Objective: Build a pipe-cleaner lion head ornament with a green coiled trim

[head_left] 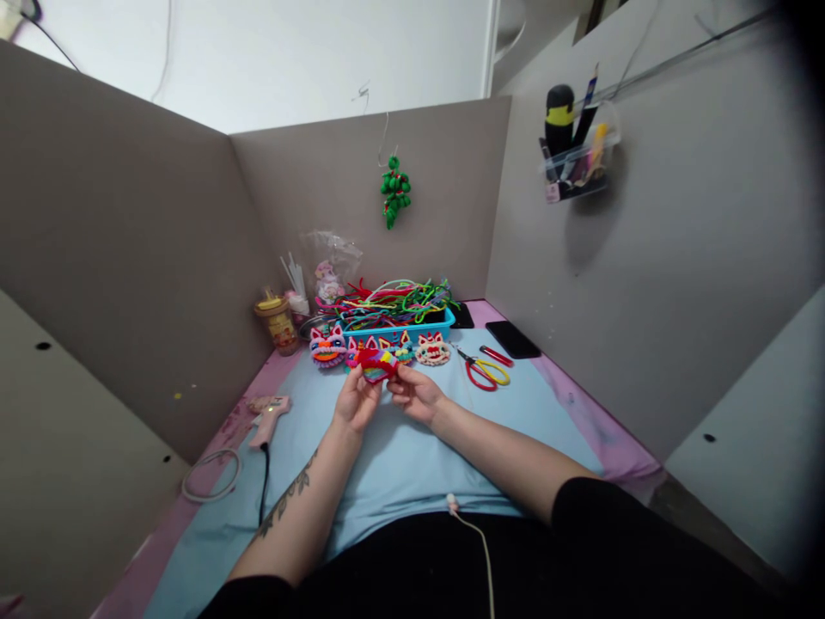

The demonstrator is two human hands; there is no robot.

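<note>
Left hand (358, 401) and right hand (417, 395), grip pinching red multicolored piece (376, 364) from both sides, held over middle of tabletop (516, 430). Forearms (302, 507) converge from near edge. Blue tray (422, 329) toward far edge.

On the table (528, 430) we keep the tray (400, 333) near the back edge, with pipe cleaners (400, 301) piled in it and a row of small heads (327, 346) just before it. Before that row, the craft piece (379, 364) sits between our left hand (357, 399) and right hand (418, 395). To our left, the cup (278, 325) stands at the back left corner, a figurine (328, 284) behind and right of it; the glue gun (269, 419) lies by the left edge, the looped cord (211, 475) nearer us. Right of the row lie the scissors (485, 373), then the phone (514, 340) near the back right corner
</note>
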